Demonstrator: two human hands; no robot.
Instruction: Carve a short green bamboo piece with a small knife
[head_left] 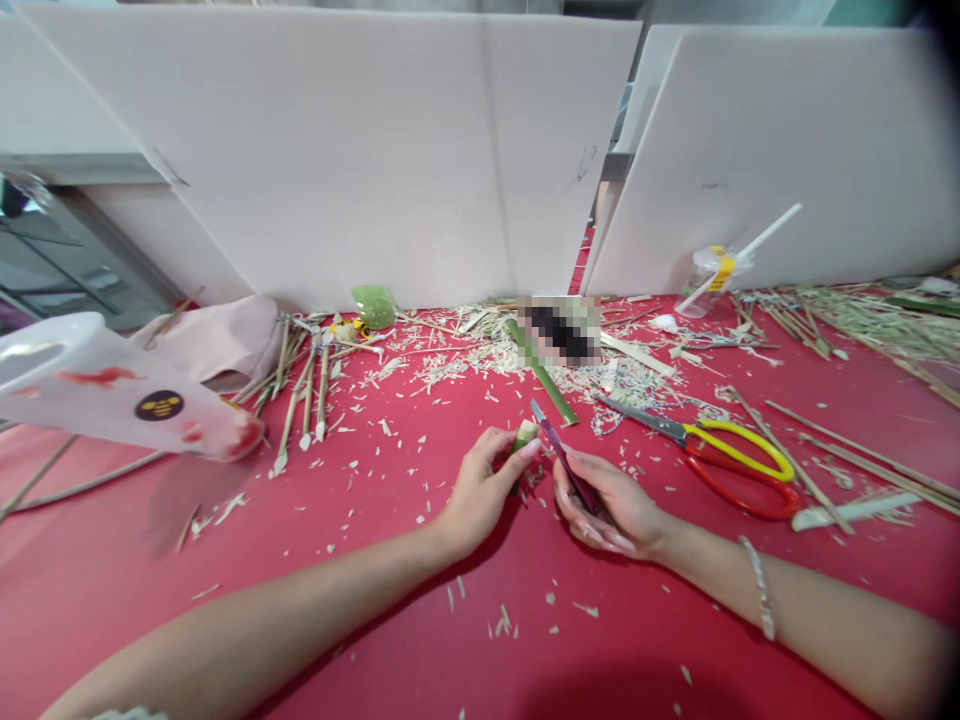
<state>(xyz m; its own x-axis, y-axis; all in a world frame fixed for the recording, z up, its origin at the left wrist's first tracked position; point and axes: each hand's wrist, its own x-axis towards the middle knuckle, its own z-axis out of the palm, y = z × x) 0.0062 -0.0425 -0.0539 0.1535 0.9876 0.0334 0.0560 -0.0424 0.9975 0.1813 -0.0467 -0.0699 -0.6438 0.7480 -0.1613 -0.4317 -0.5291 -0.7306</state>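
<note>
My left hand [484, 487] pinches a short green bamboo piece [524, 436] just above the red table [375, 600]. My right hand [607, 505] is closed round a small craft knife [561, 455], whose blade tip points up and left, right beside the bamboo piece. The two hands are close together at the middle of the table. A bracelet sits on my right wrist.
Yellow and red scissors [731, 460] lie to the right of my hands. A long green bamboo strip [544, 378] and shavings lie behind them. Carved sticks [304, 390] lie at the left beside a white plastic bag [112, 390]. White boards [337, 150] wall the back; a plastic bottle [709, 275] stands at right.
</note>
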